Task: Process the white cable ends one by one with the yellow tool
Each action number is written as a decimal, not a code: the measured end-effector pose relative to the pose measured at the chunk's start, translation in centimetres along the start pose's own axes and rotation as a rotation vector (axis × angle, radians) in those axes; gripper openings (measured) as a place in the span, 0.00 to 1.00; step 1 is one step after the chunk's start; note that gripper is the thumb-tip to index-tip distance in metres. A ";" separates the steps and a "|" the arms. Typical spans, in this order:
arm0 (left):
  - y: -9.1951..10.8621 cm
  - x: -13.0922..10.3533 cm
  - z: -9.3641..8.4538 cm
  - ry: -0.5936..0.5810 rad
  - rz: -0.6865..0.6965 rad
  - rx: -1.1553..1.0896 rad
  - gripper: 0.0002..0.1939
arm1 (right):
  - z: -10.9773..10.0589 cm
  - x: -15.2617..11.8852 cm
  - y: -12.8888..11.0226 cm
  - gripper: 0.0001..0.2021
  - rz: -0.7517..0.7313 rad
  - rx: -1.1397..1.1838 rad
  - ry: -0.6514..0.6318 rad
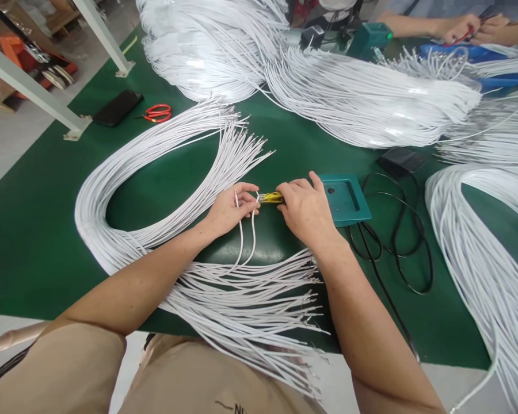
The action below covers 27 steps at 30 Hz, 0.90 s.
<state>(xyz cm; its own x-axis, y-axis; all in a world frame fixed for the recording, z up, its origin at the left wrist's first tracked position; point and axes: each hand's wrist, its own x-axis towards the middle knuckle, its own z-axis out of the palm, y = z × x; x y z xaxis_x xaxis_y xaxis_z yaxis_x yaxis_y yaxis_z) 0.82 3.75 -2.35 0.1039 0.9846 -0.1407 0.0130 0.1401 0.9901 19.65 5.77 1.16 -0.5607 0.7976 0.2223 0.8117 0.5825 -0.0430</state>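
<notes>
Yellow piece (271, 198) is sitting just left of tray (365, 201); my right hand (305, 210) is gripping it, left hand (235, 210) holding two wires (253, 236). Looks like I'm midway here; bundle (90, 213), farther left of tray, is lying loose, probably pending.

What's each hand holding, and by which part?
Left hand: two white wires, held near their upper ends. Right hand: a yellow piece, by its right end; exact identity unclear.

At centre, two thin white cables (242, 237), raised and bent, drooping toward the near side; just right, small yellow-and-clear piece (271, 198), roughly level, partly hidden.
</notes>
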 end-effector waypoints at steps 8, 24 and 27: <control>-0.2 0.2 0.0 -0.015 0.013 -0.010 0.18 | 0.2 0.1 -0.1 0.17 -0.052 -0.075 -0.025; -0.4 0.5 0.2 0.005 -0.097 -0.040 0.18 | -0.1 -0.7 1.0 0.19 0.186 -0.135 0.149; -0.4 0.6 -0.1 0.002 -0.114 -0.055 0.18 | 0.2 -0.9 1.9 0.20 0.296 -0.188 0.149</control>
<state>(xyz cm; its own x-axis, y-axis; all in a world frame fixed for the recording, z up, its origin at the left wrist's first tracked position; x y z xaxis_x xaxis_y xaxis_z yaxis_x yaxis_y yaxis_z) 0.74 4.28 -2.82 0.1030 0.9622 -0.2521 -0.0295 0.2563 0.9661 21.65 6.15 0.71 -0.2783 0.8876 0.3669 0.9587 0.2799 0.0501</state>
